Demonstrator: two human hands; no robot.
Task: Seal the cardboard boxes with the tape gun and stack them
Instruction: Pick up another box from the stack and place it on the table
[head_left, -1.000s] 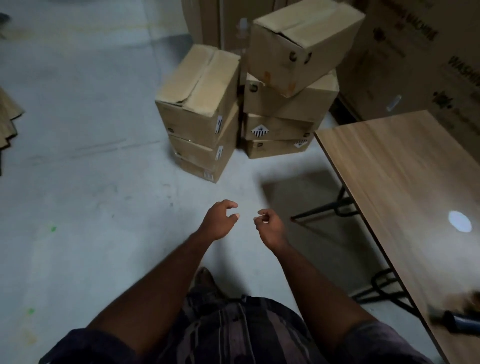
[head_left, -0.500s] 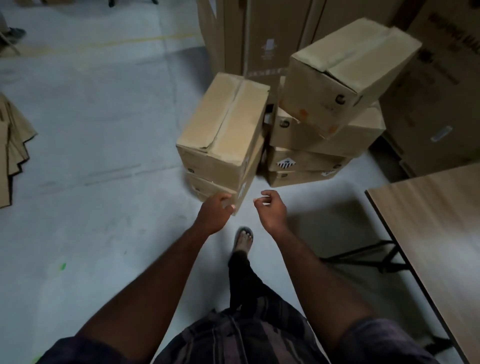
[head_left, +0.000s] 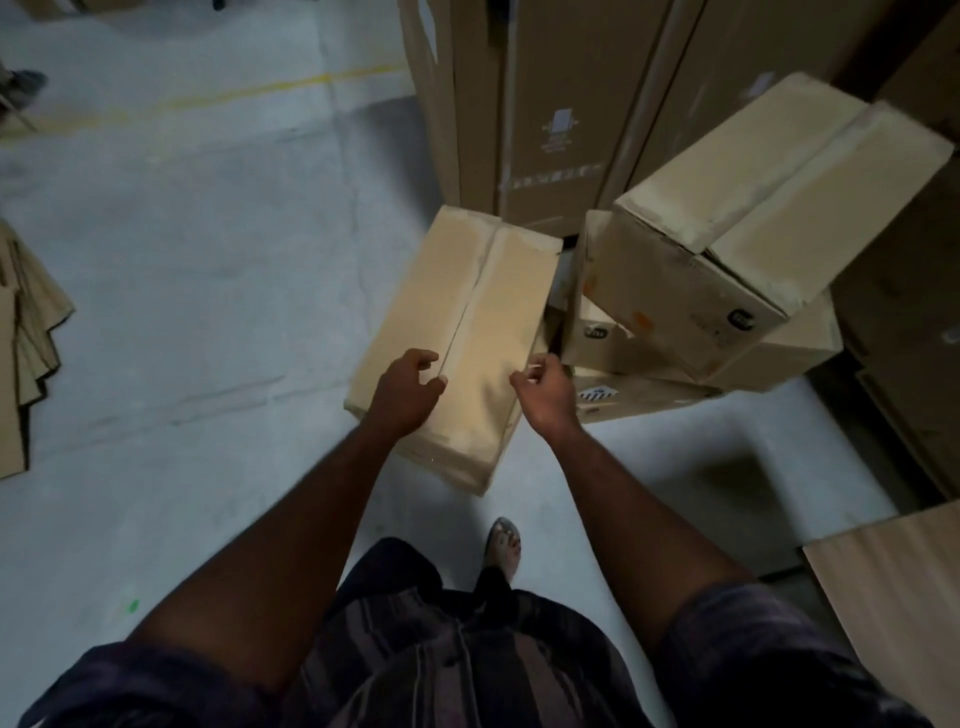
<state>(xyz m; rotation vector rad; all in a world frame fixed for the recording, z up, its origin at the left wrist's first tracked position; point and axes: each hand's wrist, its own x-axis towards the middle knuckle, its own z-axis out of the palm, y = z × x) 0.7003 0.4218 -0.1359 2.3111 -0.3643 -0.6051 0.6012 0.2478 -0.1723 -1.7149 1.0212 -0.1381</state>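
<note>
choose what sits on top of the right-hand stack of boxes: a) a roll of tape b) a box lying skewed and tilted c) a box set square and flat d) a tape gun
b: the top box lies turned and tilted on the box below, its edges out of line with the stack.

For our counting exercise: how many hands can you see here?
2. The left hand is over the near end of the closest box; the right hand is at its right edge. None looks hidden.
</note>
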